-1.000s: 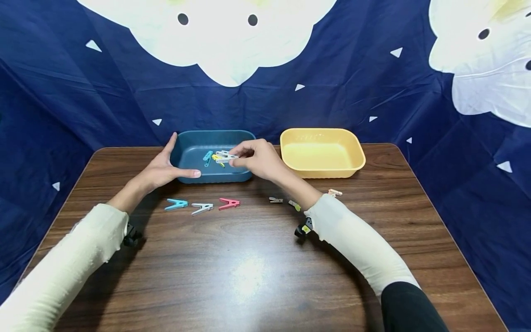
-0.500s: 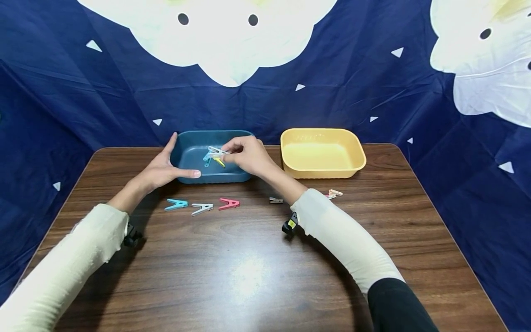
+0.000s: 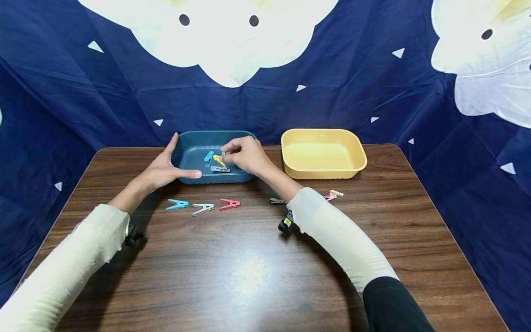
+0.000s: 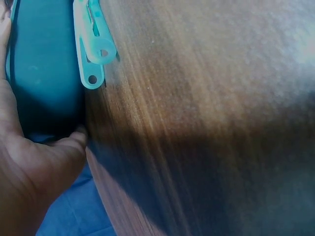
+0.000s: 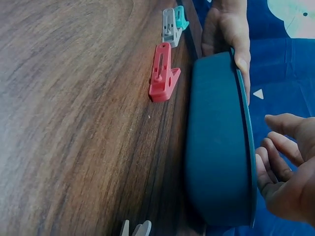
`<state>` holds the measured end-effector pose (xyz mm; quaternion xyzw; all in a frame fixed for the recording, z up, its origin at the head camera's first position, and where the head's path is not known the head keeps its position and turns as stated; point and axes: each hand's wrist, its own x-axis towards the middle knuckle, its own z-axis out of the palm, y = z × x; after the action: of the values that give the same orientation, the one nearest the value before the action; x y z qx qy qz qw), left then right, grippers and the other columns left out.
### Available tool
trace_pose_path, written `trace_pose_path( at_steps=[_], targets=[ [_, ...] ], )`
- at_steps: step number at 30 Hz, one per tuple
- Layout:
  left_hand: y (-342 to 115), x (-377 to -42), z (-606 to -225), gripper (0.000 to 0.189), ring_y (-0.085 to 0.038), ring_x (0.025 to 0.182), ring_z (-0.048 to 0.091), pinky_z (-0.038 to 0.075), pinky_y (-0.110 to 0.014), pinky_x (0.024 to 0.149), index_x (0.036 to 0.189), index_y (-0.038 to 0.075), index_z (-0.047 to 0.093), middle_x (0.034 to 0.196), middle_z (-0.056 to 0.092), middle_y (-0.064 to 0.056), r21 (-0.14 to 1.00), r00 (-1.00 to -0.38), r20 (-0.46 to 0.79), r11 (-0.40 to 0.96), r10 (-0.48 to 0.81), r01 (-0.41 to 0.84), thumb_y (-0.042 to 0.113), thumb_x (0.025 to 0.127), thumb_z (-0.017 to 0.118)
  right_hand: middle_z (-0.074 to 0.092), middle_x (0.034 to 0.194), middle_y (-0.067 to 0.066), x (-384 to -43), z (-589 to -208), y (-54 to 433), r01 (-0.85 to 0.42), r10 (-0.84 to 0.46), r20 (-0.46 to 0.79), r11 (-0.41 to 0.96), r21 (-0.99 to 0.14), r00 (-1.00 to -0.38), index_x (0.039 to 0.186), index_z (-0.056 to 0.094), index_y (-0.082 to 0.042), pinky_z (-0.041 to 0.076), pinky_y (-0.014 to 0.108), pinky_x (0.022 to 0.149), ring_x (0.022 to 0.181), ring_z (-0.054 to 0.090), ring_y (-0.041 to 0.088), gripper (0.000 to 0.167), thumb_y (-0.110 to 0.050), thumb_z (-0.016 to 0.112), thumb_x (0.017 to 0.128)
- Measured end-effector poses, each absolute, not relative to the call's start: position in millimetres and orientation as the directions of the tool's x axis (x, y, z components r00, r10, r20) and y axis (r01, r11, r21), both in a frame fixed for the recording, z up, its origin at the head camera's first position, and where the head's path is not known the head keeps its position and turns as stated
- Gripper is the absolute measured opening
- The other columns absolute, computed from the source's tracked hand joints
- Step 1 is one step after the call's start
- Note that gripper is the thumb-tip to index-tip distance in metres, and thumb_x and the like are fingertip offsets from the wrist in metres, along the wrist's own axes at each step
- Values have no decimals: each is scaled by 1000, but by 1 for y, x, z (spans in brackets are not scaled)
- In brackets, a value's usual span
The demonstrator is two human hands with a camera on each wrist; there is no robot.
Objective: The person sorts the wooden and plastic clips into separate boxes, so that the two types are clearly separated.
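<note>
Where a sleeve crosses, clips look cropped; the right grip hovers beyond.

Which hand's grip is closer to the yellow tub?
Right. The right grip is just left of the yellow tub; the left grip, farther left, touches the blue tub.

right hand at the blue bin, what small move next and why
Probably move the right hand out toward the red clip: the right wrist view shows no clip in its fingers, and the red clip lies on the table outside the blue bin.
</note>
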<state>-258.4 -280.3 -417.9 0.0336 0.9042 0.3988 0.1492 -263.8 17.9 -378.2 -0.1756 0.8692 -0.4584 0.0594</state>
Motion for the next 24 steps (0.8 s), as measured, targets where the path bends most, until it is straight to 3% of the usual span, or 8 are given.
trace_pose_path(
  at_steps=[9, 16, 24],
  targets=[
    [-282, -259, -420, 152, -43, 178, -7, 13, -74, 140, 173, 43, -30, 189, -20, -6, 737, -953, -243, 673, 182, -59, 52, 89, 96, 85, 105, 5, -249, -380, 25, -295, -419, 96, 441, -848, -903, 121, 88, -6, 55, 20, 76, 92, 72, 13, 26, -18, 88, 98],
    [-281, -260, -418, 153, -45, 178, -6, 14, -74, 140, 173, 43, -30, 190, -19, -7, 736, -953, -241, 675, 183, -57, 53, 88, 97, 87, 113, 4, -238, -385, 31, -315, -409, 143, 393, -864, -901, 117, 89, -7, 56, 19, 77, 90, 72, 9, 22, -17, 89, 97],
    [-281, -261, -419, 153, -45, 178, -6, 14, -74, 140, 174, 42, -30, 190, -19, -9, 739, -953, -246, 670, 179, -66, 51, 89, 97, 86, 103, 4, -224, -388, 39, -320, -416, 167, 330, -888, -894, 114, 89, -8, 57, 20, 77, 89, 74, 13, 20, -17, 91, 96]
  ],
)
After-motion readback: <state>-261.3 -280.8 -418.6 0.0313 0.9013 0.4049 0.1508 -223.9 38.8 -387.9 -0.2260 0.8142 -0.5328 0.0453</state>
